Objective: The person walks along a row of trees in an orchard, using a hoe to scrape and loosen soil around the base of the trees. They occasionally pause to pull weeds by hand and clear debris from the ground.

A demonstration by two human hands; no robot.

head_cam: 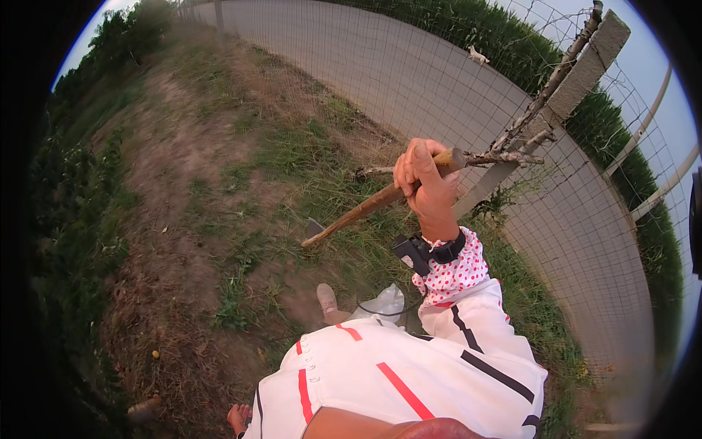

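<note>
My right hand (430, 181) is raised in front of me, its fingers wrapped around the wooden handle (378, 200) of a bladed tool. The handle slants down to the left, its butt end toward me. A grey metal blade (315, 228) shows at the far end, partly behind the handle; whether hoe or hatchet I cannot tell. Just beyond the hand, a dry branch (493, 158) juts from the fence by the concrete post (587, 71). Low at the left of my body is my left hand (238, 418), small and partly cut off, its grip unclear.
A wire mesh fence (439, 71) runs along the right, with a paved road (351, 49) behind it. A white dog (478, 56) is on the road's far side. A clear plastic bag (384, 304) lies near my shoe (326, 298). Green plants (77, 219) line the left.
</note>
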